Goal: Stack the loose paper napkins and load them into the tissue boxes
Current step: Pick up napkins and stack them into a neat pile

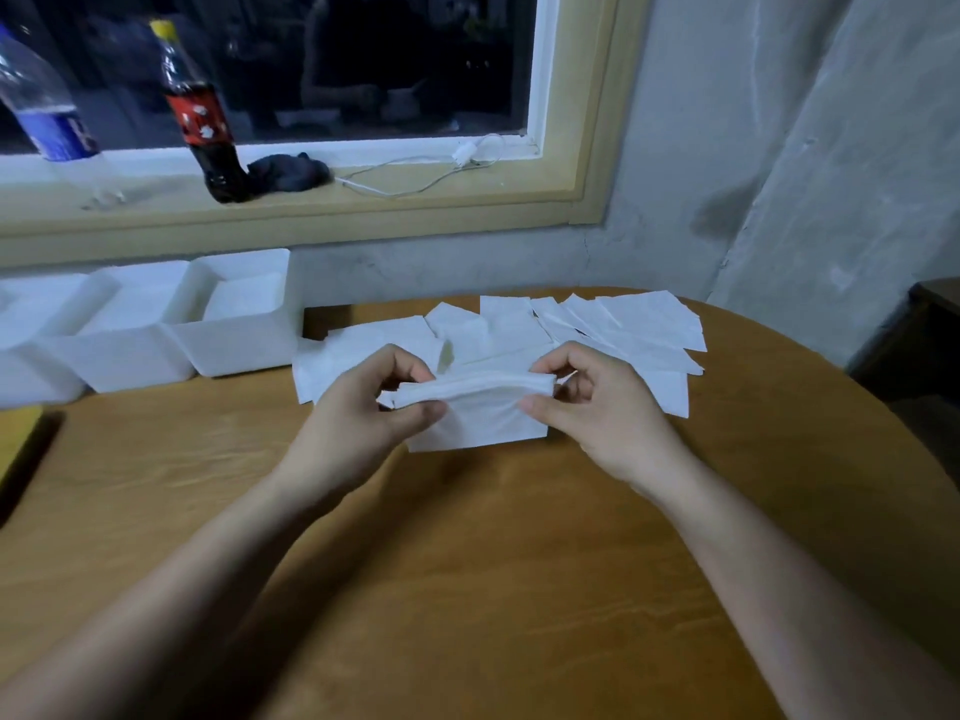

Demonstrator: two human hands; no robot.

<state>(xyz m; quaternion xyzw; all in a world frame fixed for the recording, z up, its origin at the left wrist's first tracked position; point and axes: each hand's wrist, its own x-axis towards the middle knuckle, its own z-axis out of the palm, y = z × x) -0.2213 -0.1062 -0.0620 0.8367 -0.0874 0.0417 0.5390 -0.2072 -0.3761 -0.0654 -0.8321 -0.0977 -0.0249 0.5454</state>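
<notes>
A small stack of white paper napkins (pixel 480 413) is held upright just above the wooden table (pixel 467 563). My left hand (pixel 363 407) pinches its left end and my right hand (pixel 597 407) pinches its right end, thumbs on the near side. Behind the stack, several loose white napkins (pixel 623 330) lie spread over the table's far part. At the far left three white open tissue boxes stand in a row; the nearest to the napkins (pixel 244 345) holds white paper, the middle one (pixel 124 356) beside it too, and the third is cut off by the frame's edge.
A window sill behind the table carries a dark cola bottle (pixel 202 116), a clear bottle with a blue label (pixel 47 106), a dark cloth (pixel 291 171) and a white cable (pixel 441 168). A yellow object (pixel 15 439) lies at the table's left edge.
</notes>
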